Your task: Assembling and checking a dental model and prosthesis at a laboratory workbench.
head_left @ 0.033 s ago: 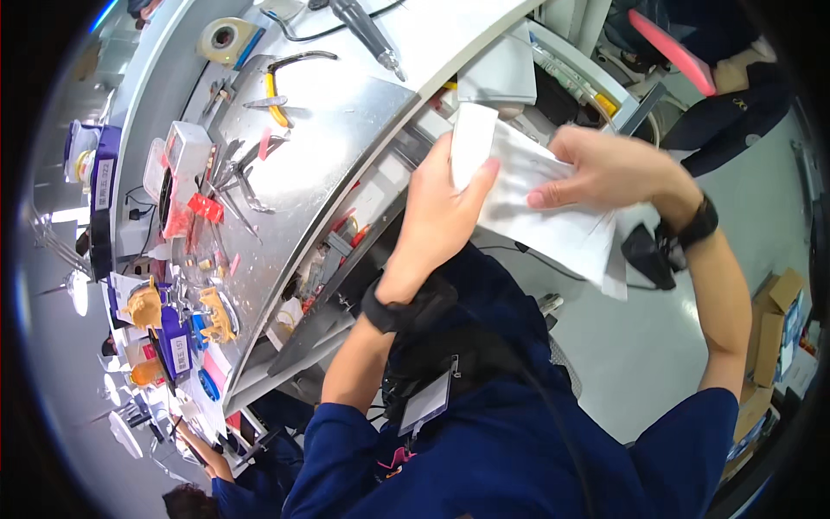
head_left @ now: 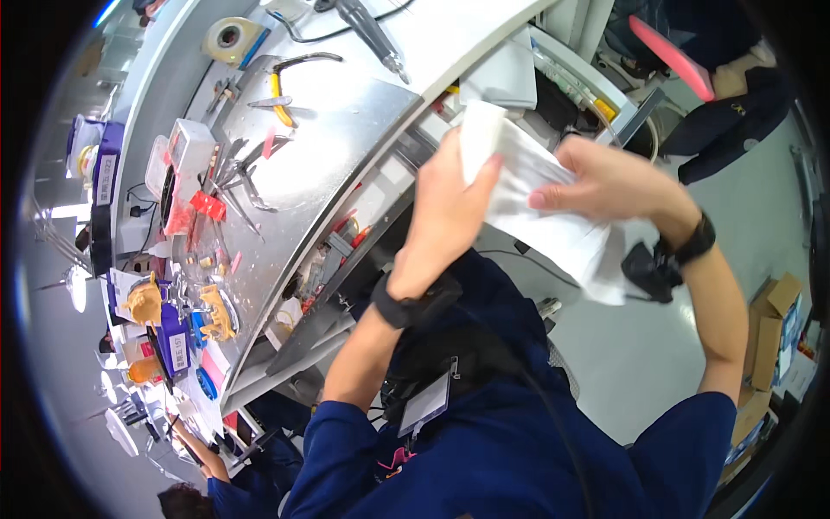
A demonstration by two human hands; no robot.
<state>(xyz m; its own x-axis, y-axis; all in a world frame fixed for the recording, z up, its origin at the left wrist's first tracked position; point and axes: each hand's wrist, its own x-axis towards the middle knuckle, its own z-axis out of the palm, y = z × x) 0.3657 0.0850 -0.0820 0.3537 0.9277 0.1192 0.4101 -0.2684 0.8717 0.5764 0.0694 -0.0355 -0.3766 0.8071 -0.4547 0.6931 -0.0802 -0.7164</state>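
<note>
Over the open drawer, a creased white paper sheet (head_left: 549, 235) is held up between both my hands and hangs down toward the right. My left hand (head_left: 450, 203) grips its upper left part, where a folded white edge stands up past the thumb. My right hand (head_left: 609, 177) pinches the paper's upper right part, with its thumb in front and the other fingers partly hidden behind it. The lower end of the paper is smeared by motion. I cannot make out whether anything is inside it.
On the metal bench top to the left lie yellow-handled pliers (head_left: 281, 99), several metal tools (head_left: 246, 177) and dental models (head_left: 218, 313). A rotary handpiece (head_left: 372, 39) rests at the top. An open cardboard box (head_left: 768, 333) stands on the floor at right. Another person's arm (head_left: 203, 450) shows lower left.
The paper has shifted and creased a little between my hands, its lower end swinging slightly. My left wrist has moved slightly right; both hands keep their hold.
</note>
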